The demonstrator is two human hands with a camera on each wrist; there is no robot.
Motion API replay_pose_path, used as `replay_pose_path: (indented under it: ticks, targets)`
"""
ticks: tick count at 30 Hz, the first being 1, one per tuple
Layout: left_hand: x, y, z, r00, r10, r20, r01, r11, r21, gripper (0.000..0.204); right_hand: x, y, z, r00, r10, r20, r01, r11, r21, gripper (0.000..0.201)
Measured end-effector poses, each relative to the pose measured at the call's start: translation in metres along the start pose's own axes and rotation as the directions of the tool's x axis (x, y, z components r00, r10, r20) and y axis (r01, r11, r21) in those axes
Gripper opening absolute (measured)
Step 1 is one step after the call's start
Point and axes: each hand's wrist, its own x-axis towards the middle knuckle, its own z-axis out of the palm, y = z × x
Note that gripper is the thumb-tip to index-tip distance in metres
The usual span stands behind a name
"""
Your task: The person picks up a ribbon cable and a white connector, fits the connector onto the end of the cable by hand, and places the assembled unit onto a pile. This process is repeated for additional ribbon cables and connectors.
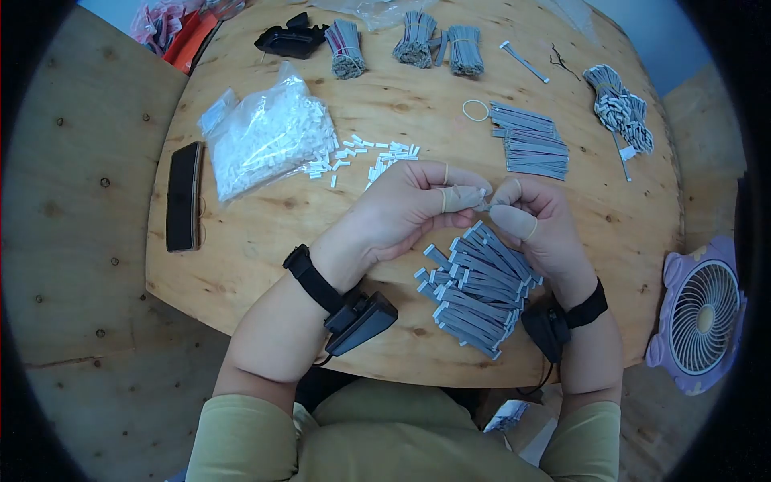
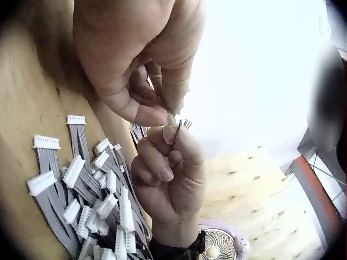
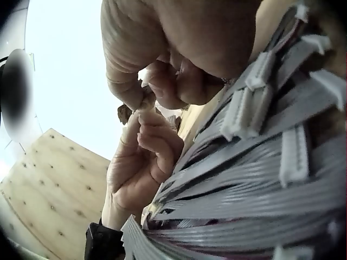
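Observation:
Both hands meet fingertip to fingertip above a pile of grey ribbon cables with white connectors [image 1: 482, 289]. The left hand [image 1: 430, 201] pinches a small pale piece, mostly covered by its fingers. Between thumb and forefinger the right hand [image 1: 542, 221] pinches a cable whose thin wire ends [image 2: 185, 124] stick up in the left wrist view. Fingers of both hands wear pale finger covers. In the right wrist view the hands' fingertips nearly touch, and what lies between them is largely hidden.
Loose white connectors [image 1: 393, 157] lie beside a clear bag of them [image 1: 273, 136]. A phone [image 1: 184, 197] is at the left. Grey cables [image 1: 534, 140] lie beyond the right hand, bundles [image 1: 465, 50] and a black tray [image 1: 291, 40] at the back, a purple fan [image 1: 703, 317] at right.

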Motion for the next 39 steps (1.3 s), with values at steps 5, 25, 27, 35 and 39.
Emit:
replay_pose_path:
  ticks: [5,25,27,35,39]
  targets:
    - [-0.0004,-0.0002,-0.0001,1.000,-0.009,0.001,0.009,0.999,0.033,0.020,0.0000,-0.0018,-0.0018,1.000,0.015,0.026,-0.015,1.000,0.003,0.008]
    - [-0.0003,-0.0004,-0.0010,1.000,-0.001,0.021,0.000,0.997,0.072,0.020,-0.0019,-0.0060,0.0004,0.999,0.020,0.042,-0.019,1.000,-0.017,0.012]
    - [0.0003,-0.0014,-0.0021,0.999,0.014,0.029,-0.017,0.997,0.081,0.020,-0.0019,-0.0053,0.0000,0.999,0.020,0.032,-0.020,1.000,-0.022,0.011]
    - [0.0001,-0.0013,-0.0004,0.996,0.093,0.008,-0.093,0.975,0.203,0.021,-0.0029,-0.0062,0.0028,1.000,-0.001,-0.018,0.000,0.996,-0.084,0.008]
    - [-0.0008,-0.0006,0.0028,0.991,0.133,-0.028,-0.118,0.942,0.314,0.021,-0.0027,-0.0052,0.0039,1.000,-0.010,-0.028,0.008,0.996,-0.092,0.007]
